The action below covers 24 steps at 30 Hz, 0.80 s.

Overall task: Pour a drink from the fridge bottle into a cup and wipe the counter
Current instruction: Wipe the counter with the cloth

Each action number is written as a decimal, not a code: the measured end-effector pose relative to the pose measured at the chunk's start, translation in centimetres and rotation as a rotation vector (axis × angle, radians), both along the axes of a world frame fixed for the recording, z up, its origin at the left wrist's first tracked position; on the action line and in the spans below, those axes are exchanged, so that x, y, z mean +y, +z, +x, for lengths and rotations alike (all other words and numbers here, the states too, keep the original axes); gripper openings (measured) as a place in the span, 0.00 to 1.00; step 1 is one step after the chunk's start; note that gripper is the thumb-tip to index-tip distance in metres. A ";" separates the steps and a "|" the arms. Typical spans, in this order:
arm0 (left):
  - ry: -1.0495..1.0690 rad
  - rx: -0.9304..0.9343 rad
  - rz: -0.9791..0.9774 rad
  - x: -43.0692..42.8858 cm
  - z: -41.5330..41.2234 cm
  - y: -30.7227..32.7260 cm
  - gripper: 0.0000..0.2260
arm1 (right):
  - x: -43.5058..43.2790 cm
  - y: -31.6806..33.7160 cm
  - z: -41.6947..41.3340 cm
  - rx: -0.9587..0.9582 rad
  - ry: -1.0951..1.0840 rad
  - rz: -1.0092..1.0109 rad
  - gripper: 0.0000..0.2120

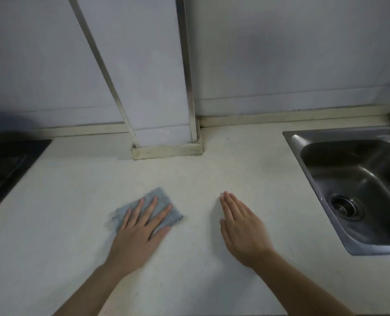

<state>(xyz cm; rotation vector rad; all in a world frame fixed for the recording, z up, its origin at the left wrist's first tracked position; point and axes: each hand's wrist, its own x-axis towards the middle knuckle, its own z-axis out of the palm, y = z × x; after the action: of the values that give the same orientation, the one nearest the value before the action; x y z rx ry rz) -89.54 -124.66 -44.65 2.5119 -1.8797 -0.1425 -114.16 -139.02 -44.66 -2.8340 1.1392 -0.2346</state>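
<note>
A folded grey-blue cloth [159, 198] lies flat on the pale counter [212, 174], left of centre. My left hand [141, 231] presses on it with straight, spread fingers covering its near part. To the right, my right hand [242, 229] lies flat on the bare counter with its fingers straight and together, apart from the cloth. No bottle or cup is in view.
A steel sink [358, 185] with a round drain is set into the counter at the right. A black stovetop [4, 169] sits at the left edge. A boxed column [164, 124] with metal trim juts out from the back wall.
</note>
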 end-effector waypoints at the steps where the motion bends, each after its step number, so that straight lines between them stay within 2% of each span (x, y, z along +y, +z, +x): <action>1: 0.039 0.016 0.010 -1.5 0.9 0.1 0.30 | -1.0 0.3 0.3 0.001 0.028 -0.008 0.27; 7: 0.179 0.078 0.046 -10.3 2.0 0.1 0.23 | -8.3 1.0 1.5 0.000 -0.055 -0.041 0.30; 12: 0.022 0.070 0.000 -15.6 -1.6 -0.3 0.27 | -11.1 0.6 3.7 0.063 -0.023 -0.029 0.30; 15: -0.165 0.050 -0.028 -15.1 -2.8 -0.8 0.25 | -12.5 0.8 5.6 0.084 -0.054 0.017 0.30; 19: -0.319 0.001 -0.066 -12.2 -0.1 -1.2 0.24 | -13.3 0.3 7.6 0.065 -0.073 0.061 0.29; 24: -0.225 0.000 -0.063 -11.5 6.4 -0.6 0.26 | -12.8 -1.5 7.9 -0.002 -0.107 0.094 0.28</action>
<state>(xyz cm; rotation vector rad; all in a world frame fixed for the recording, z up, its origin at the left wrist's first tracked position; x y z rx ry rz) -83.14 -136.11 -45.22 2.2558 -2.1259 -0.0815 -106.23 -151.77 -46.17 -2.6952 1.2676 -0.1850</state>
